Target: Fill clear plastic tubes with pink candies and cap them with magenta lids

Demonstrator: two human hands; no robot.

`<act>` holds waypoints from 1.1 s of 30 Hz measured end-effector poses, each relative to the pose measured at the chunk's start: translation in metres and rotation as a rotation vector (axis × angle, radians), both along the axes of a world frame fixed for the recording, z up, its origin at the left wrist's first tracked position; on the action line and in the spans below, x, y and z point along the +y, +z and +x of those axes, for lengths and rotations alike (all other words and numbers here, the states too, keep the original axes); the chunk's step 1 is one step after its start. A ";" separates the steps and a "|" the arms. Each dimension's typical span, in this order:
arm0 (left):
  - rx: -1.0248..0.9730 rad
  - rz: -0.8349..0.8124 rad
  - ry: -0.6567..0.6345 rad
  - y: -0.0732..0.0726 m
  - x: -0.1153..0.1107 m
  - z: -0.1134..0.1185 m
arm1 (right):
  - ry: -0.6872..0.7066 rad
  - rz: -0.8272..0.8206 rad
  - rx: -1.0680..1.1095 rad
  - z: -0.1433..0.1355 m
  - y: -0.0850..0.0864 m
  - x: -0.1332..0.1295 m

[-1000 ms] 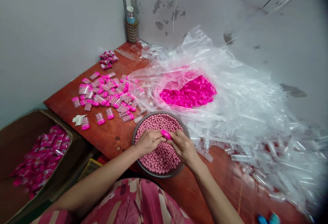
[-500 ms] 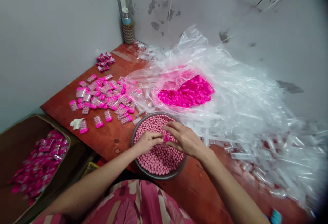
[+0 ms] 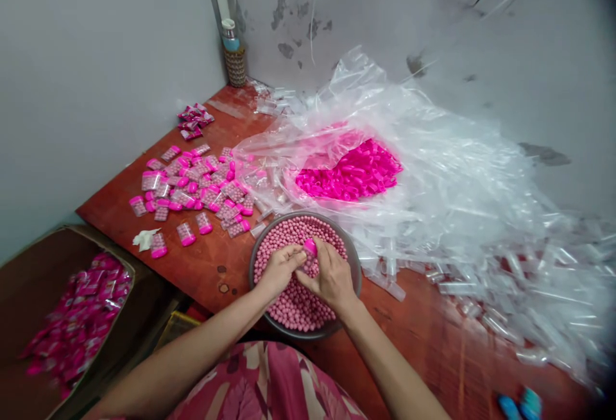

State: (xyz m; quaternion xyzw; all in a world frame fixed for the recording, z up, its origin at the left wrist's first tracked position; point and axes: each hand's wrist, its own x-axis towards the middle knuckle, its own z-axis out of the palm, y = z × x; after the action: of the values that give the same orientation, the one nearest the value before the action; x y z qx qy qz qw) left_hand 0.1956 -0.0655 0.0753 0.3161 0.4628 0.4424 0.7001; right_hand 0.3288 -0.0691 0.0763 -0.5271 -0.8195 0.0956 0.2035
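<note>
My left hand (image 3: 278,270) and my right hand (image 3: 332,274) meet over a dark round bowl (image 3: 356,266) of small pink balls (image 3: 301,314). Between their fingertips is a small container with a bright pink cap (image 3: 310,247). The left fingers pinch its lower part, mostly hidden, while the right thumb and fingers close around the cap side. Left of the bowl lies a heap of filled clear containers (image 3: 185,183) with pink caps. Behind it, loose pink caps (image 3: 351,173) show through the opening of a clear plastic bag (image 3: 433,151).
Clear empty tubes (image 3: 486,311) spread over the right side of the red table (image 3: 414,343). A cardboard box (image 3: 72,240) with pink packets (image 3: 86,304) stands at lower left. More packets (image 3: 194,120) and a bottle (image 3: 230,35) in a woven holder sit toward the corner.
My right hand has turned and drawn in closer, its fingers now closing on the pink cap. The cap shows more clearly. The view has shifted slightly.
</note>
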 end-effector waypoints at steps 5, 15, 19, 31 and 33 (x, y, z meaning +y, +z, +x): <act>0.011 -0.024 0.016 -0.005 0.004 0.000 | -0.012 -0.045 0.059 -0.005 -0.004 0.009; 0.381 0.029 0.408 -0.013 0.051 -0.069 | -0.440 -0.197 0.185 0.069 -0.022 -0.037; 0.531 0.130 0.460 -0.015 0.053 -0.082 | -0.790 -0.403 -0.229 0.159 -0.064 -0.058; 0.511 0.176 0.048 -0.012 0.009 -0.019 | -0.691 -0.473 -0.254 0.213 -0.079 -0.072; 0.486 0.173 0.051 -0.011 0.010 -0.018 | -0.586 -0.303 -0.113 0.190 -0.061 -0.065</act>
State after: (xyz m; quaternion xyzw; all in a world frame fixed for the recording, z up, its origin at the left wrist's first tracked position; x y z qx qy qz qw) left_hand 0.1778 -0.0553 0.0646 0.4601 0.5856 0.4088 0.5275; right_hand 0.5192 -0.1337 0.0155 -0.7692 -0.6195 0.1243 0.0959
